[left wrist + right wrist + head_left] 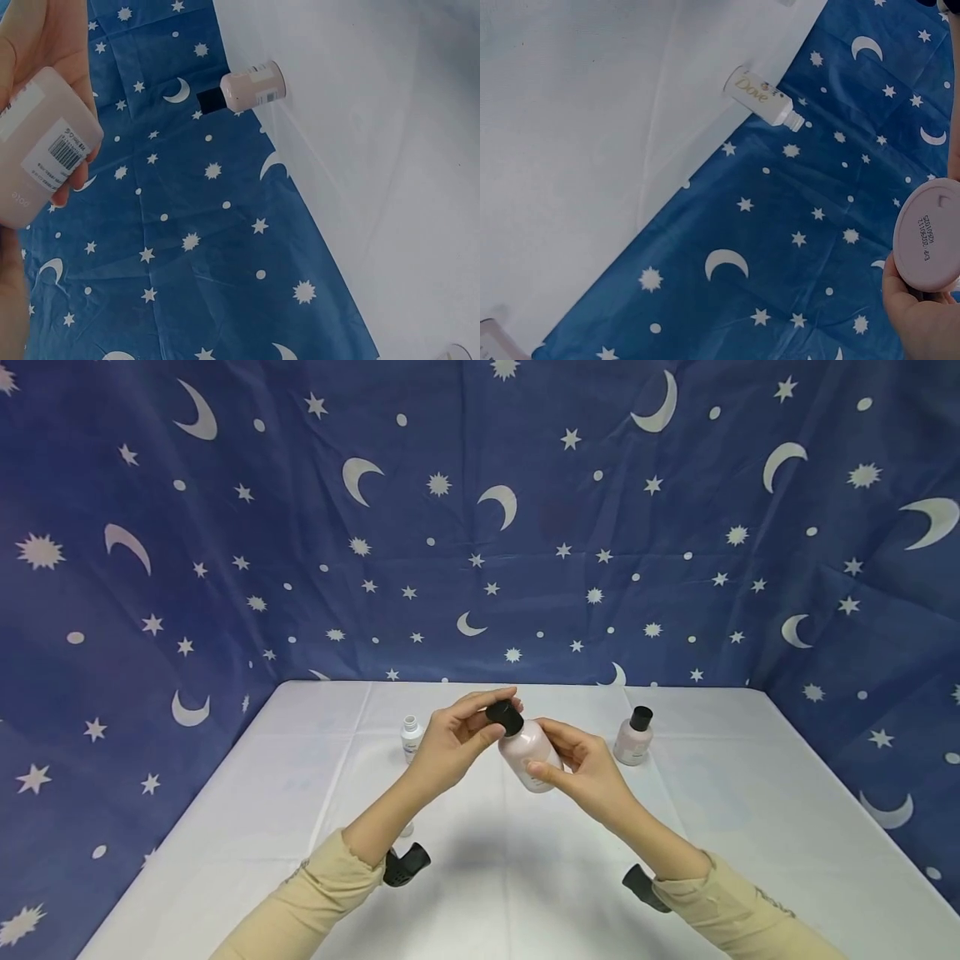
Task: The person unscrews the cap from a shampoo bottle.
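Both hands hold a pale pink bottle [531,756] above the table, tilted with its black cap [505,717] up and to the left. My left hand [453,739] grips the cap between thumb and fingers. Around the bottle's body curl the thumb and fingers of my right hand [588,772]. The left wrist view shows a barcode label on the pink bottle [56,150], with the cap out of sight. Its oval base, printed with a date code, faces the right wrist camera on the held bottle [928,236].
A second pink bottle [633,739] with a black cap stands at the right. Behind my left hand stands an uncapped white Dove bottle [411,737]. A small white object [407,828] lies by the left wrist. A blue star-patterned cloth [480,568] hangs beyond the white table [750,777].
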A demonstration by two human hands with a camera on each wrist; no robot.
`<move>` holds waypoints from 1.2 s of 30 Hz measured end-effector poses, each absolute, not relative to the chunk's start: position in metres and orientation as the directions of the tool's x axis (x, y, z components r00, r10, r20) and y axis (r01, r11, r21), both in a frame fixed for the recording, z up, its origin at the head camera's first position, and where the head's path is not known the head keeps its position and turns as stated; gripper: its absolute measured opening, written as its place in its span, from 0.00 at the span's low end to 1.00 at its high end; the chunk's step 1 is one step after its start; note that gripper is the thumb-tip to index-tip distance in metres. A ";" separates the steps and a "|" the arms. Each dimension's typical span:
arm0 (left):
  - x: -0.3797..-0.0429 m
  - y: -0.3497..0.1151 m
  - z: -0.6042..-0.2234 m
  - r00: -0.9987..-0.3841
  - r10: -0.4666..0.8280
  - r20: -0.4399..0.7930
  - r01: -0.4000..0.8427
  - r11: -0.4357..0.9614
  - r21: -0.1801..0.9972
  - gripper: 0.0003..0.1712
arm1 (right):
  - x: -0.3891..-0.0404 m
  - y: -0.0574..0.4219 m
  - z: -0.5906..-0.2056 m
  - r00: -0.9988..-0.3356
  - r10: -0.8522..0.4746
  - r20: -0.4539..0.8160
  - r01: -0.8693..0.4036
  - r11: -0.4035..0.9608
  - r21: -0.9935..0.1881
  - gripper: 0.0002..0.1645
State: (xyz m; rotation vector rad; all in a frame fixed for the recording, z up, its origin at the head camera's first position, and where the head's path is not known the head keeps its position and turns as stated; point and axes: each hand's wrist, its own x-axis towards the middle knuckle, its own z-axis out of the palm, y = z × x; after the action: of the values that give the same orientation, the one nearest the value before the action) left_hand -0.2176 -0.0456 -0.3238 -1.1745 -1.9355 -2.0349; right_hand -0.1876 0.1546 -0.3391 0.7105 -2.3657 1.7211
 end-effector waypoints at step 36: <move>-0.226 -0.058 -0.322 -0.576 0.663 0.477 0.451 -0.229 0.863 0.38 | -0.187 0.156 -0.340 -0.886 -0.302 0.352 -0.428 0.242 -0.871 0.32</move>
State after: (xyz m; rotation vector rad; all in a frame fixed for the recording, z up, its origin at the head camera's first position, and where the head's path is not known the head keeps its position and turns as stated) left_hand -0.2265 -0.0581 -0.3218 -1.5026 -2.0422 -2.1247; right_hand -0.1866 0.1559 -0.3398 0.7051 -2.3857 1.7311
